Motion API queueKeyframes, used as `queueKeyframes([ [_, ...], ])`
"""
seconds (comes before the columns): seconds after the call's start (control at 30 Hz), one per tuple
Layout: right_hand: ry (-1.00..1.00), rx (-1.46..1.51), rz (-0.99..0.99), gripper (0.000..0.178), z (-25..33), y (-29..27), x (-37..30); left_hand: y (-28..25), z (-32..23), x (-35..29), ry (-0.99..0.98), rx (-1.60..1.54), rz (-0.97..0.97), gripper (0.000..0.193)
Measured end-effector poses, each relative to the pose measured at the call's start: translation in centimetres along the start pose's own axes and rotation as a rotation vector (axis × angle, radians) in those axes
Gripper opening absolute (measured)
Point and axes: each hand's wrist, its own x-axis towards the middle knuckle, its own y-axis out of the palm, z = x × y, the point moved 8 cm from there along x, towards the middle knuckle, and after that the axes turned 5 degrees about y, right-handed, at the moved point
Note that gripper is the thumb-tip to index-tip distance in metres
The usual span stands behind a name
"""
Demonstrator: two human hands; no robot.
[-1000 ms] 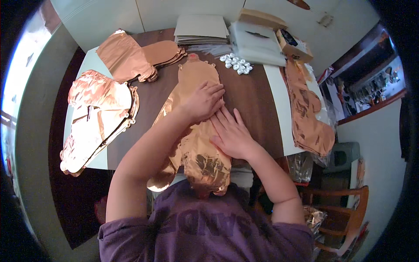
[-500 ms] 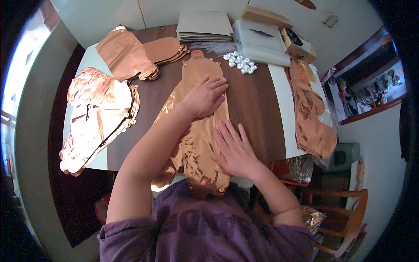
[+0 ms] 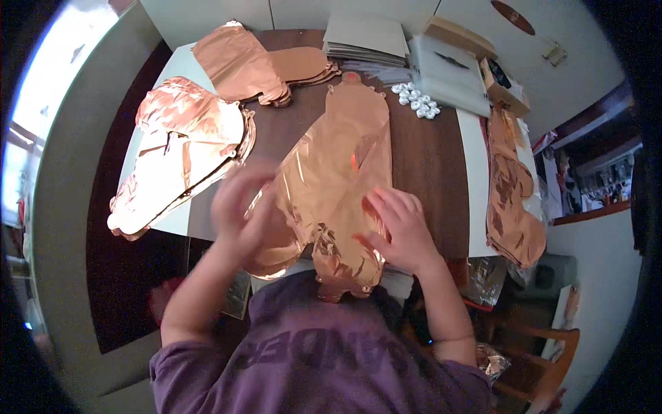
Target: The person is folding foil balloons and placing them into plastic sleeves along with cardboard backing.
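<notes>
Lying on bench [image 3: 431, 165] before you: copper-coloured foil shape [image 3: 345, 165], near end past bench edge. Your left grip [image 3: 243, 212]: blurred beside foil's left part; cannot tell how far closed or whether anything is held. Your right grip [image 3: 405, 231]: thumb and fingers parted at foil's right edge, nothing clasped. Far side: white ring cluster [image 3: 416, 101], card stack [image 3: 365, 36]. Far right: foil pile [image 3: 512, 200].

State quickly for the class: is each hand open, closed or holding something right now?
Left hand: blurred, near the copper-coloured foil; grip cannot be told.
Right hand: open, at the foil's right edge.
</notes>
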Motion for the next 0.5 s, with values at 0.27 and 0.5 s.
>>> queueKeyframes([
  [0.27, -0.121, -0.098, -0.155, 0.045, -1.3, 0.2, 1.7, 0.5, 3.8, -21.2, -1.161, -0.637, -0.406, 0.028],
  [0.5, -0.105, -0.059, -0.176, 0.043, -1.4, 0.4, 1.6, 3.6, -4.2, -5.4, 0.067, -0.219, 0.132, 0.020],
])
